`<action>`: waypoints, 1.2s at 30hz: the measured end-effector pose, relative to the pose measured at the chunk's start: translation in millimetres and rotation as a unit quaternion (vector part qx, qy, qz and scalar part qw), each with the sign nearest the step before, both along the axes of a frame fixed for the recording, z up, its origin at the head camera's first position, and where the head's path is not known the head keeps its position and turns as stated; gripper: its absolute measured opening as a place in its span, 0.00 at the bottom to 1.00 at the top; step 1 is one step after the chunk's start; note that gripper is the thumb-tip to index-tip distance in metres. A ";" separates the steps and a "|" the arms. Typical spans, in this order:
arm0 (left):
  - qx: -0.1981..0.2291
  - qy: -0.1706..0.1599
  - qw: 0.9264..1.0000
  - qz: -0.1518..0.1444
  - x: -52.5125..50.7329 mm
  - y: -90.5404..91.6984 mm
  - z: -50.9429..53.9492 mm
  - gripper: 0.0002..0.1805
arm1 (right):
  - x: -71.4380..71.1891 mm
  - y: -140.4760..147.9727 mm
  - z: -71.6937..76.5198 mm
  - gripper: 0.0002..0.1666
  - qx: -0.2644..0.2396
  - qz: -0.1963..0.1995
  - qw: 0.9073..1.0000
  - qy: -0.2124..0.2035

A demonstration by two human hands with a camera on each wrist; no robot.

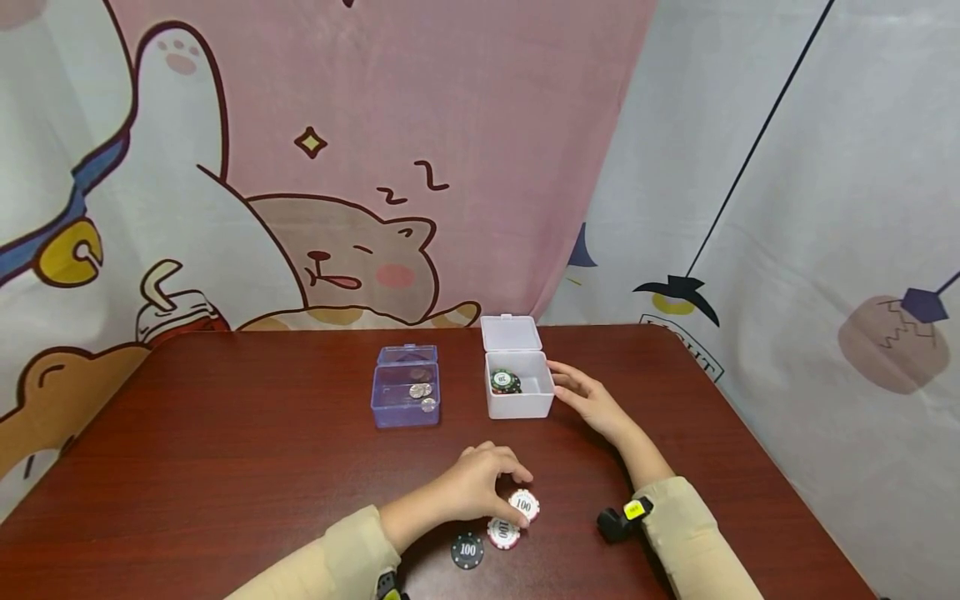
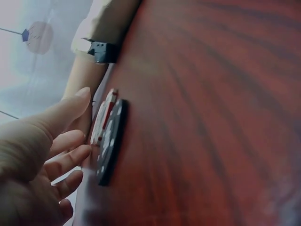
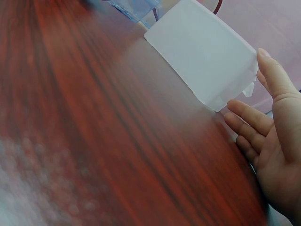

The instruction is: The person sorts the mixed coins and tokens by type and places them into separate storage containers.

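My left hand [image 1: 483,483] is over the poker chips near the front of the table, its thumb and fingers parted around a white chip marked 100 [image 1: 524,504]. A second white chip with a red edge [image 1: 504,534] overlaps it, and a black 100 chip [image 1: 468,551] lies beside them. In the left wrist view the fingers hold no chip; the black chip [image 2: 113,143] shows edge-on. My right hand [image 1: 592,404] rests its fingertips at the right side of a white box [image 1: 520,407]. Green-edged chips [image 1: 505,382] lie inside that box, its lid raised.
Left of the white box stands a clear blue box [image 1: 406,416], lid raised, with several silver coins [image 1: 421,390] in it. The brown wooden table [image 1: 225,467] ends at a printed cloth backdrop [image 1: 480,167]. A black wrist device [image 1: 624,518] sits on my right wrist.
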State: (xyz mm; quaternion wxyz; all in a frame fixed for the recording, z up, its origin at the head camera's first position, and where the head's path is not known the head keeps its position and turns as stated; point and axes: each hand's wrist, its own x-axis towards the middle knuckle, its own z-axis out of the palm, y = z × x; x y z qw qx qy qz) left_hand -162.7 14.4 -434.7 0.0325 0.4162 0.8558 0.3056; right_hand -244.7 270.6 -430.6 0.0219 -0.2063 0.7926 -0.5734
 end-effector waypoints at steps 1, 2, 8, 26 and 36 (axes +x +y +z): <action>0.000 0.004 1.000 0.003 0.8 0.5 -0.7 0.25 | 0.3 -0.1 0.3 0.29 0.000 0.000 1.000 0.000; -0.001 0.007 1.000 0.005 1.4 0.9 -1.6 0.26 | 0.7 -0.2 0.7 0.29 0.001 0.000 1.000 0.000; -0.005 0.012 1.000 0.023 6.5 3.7 -4.9 0.26 | 0.6 -0.4 0.9 0.29 0.005 0.002 1.000 0.003; -0.008 0.017 0.998 0.063 12.2 10.2 -5.8 0.21 | -14.3 8.2 -23.3 0.28 -0.003 -0.006 1.000 0.014; -0.004 0.024 0.998 0.060 11.4 11.0 -8.2 0.19 | -0.4 -0.5 0.2 0.29 -0.007 0.002 1.000 0.001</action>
